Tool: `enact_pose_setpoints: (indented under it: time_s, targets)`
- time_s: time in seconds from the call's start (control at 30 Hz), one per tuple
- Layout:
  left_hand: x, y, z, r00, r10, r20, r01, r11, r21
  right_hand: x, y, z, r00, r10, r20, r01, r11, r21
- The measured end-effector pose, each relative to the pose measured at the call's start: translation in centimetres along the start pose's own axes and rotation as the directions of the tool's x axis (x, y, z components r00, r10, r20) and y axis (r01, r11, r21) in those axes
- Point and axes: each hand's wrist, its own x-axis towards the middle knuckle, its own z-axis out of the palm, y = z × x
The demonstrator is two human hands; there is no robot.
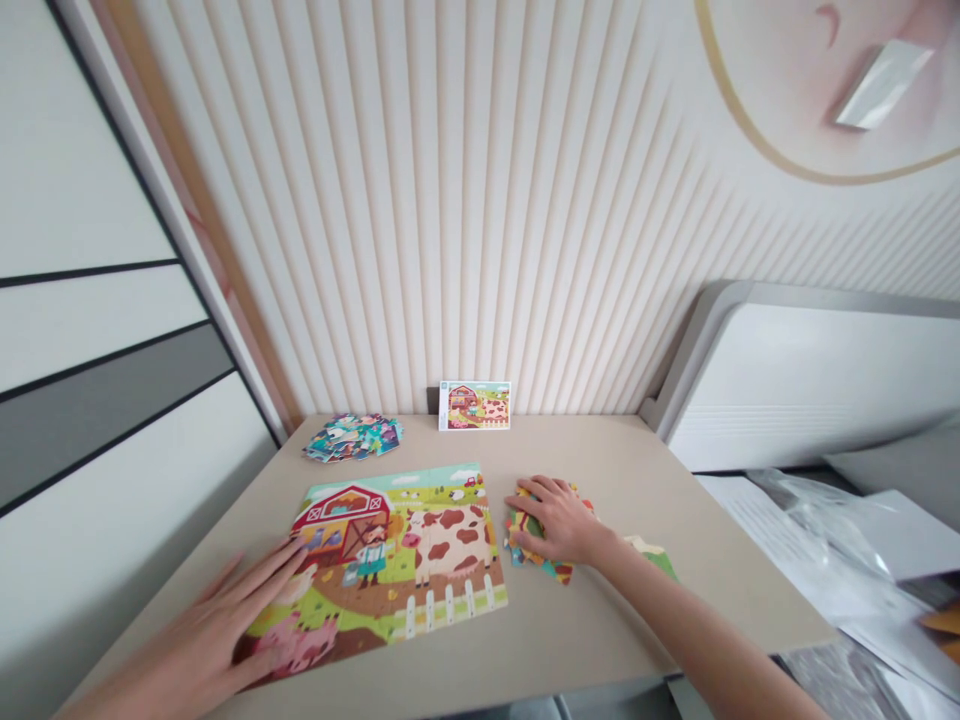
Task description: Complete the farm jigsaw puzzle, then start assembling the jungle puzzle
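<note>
- My left hand lies open with the fingers spread, its fingertips resting on the near-left part of the assembled farm jigsaw puzzle; it has hold of nothing.
- The puzzle lies flat on the beige tabletop, left of centre, showing a red barn, a farmer, a spotted cow and pigs.
- My right hand is loosely curved over a small heap of loose puzzle pieces, just right of the puzzle. I can't tell whether it's gripping one.
- A green-and-cream piece lies just beyond my right wrist.
- Far left, a second heap of blue-green pieces sits apart from the puzzle.
- At the far edge, a picture card of the same farm scene stands against the slatted wall.
</note>
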Motion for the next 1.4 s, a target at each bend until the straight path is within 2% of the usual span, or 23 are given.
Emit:
enact_pose_setpoints:
  time_s: [0.1, 0.23, 0.43, 0.73, 1.0, 1.4]
  targets:
    - [-0.2, 0.1, 0.8, 0.989, 0.083, 0.124, -0.08, 0.996, -0.023, -0.7, -0.5, -0.3, 0.999, -0.046, 0.015, 0.046, 0.999, 0.019]
    - [0.4, 0.8, 1.4, 0.988, 0.074, 0.138, -0.074, 0.997, -0.009, -1.9, -0.5, -1.0, 0.995, -0.095, 0.041, 0.093, 0.995, 0.048]
    - [2.6, 2.1, 1.8, 0.994, 0.053, 0.091, -0.055, 0.998, 0.024, -4.1, -0.2, -1.9, 0.99, -0.126, 0.065, 0.121, 0.99, 0.076]
    - [5.1, 4.5, 3.3, 0.998, 0.04, 0.043, -0.041, 0.999, 0.017, -5.9, 1.0, -1.4, 0.984, -0.164, 0.073, 0.158, 0.984, 0.087]
    - [6.1, 6.1, 3.9, 1.0, 0.028, 0.005, -0.028, 0.999, 0.039, -5.9, 1.4, -2.0, 0.961, -0.233, 0.148, 0.222, 0.971, 0.089]
    - [6.7, 8.2, 5.1, 0.998, -0.054, -0.028, 0.054, 0.998, 0.019, -6.0, 2.0, -2.4, 0.951, -0.29, 0.108, 0.279, 0.954, 0.111]
